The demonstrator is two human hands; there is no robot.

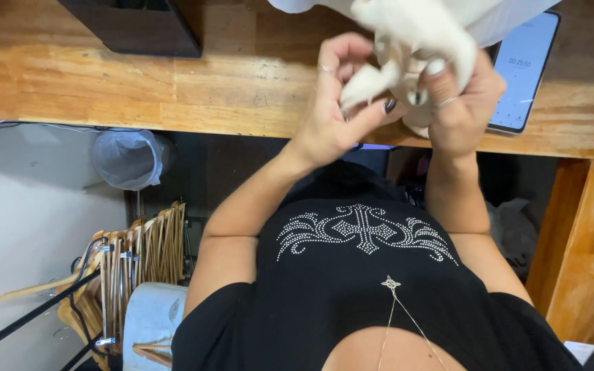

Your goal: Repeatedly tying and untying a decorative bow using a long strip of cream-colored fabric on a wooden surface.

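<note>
both my hands on the cream cloth [407,41], held up over the wooden table [173,82] edge. left hand [335,110] pinching a fold between thumb and fingers, right hand [462,103] fisted tight around the bunched part. phone [527,69] on table just beside right hand.

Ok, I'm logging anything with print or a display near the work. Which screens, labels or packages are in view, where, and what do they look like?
Phone: flat on the wooden table, far right, just beyond the right hand; dark-edged rectangle with a lit pale blue-white screen, partly covered by the white cloth.
No labels or packages are visible.
</note>
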